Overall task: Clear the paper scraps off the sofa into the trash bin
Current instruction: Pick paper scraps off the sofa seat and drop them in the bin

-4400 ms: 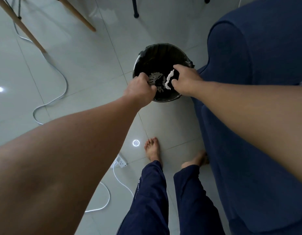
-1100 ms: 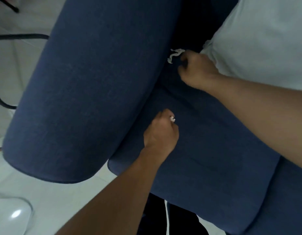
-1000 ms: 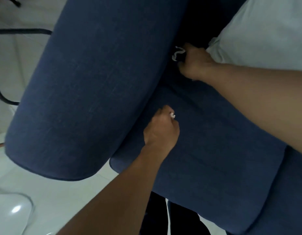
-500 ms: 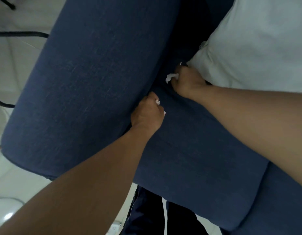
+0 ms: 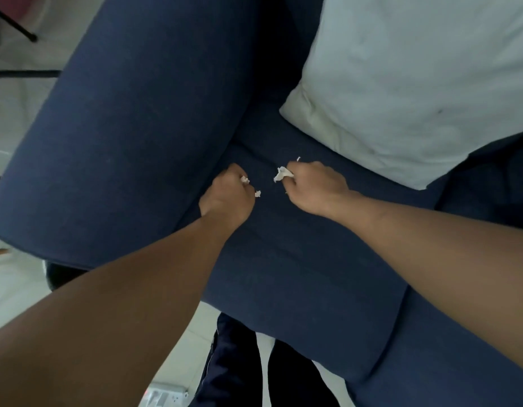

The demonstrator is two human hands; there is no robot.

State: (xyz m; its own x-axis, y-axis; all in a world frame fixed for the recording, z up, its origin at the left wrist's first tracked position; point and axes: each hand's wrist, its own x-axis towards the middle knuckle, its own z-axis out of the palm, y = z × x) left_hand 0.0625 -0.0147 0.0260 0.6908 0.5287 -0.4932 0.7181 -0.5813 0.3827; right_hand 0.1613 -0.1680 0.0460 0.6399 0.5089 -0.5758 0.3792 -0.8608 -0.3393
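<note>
Both my hands are over the dark blue sofa seat cushion (image 5: 298, 259), near the armrest. My left hand (image 5: 226, 198) is curled into a fist around small white paper scraps (image 5: 245, 180) that stick out between its fingers; another bit (image 5: 257, 193) shows at its knuckles. My right hand (image 5: 314, 188) pinches a larger crumpled white scrap (image 5: 282, 174). A tiny white fleck (image 5: 298, 158) lies on the cushion just beyond it. The trash bin is out of view.
The rounded sofa armrest (image 5: 131, 127) fills the left. A pale cushion (image 5: 415, 77) leans on the sofa at the upper right. Pale tiled floor (image 5: 16, 292), a power strip (image 5: 166, 396) and my dark trouser legs (image 5: 239, 371) lie below the seat edge.
After dropping scraps in the bin, both hands came back to the sofa. In the last second the right hand drew its scrap away from the cushion corner and the left hand moved up beside it.
</note>
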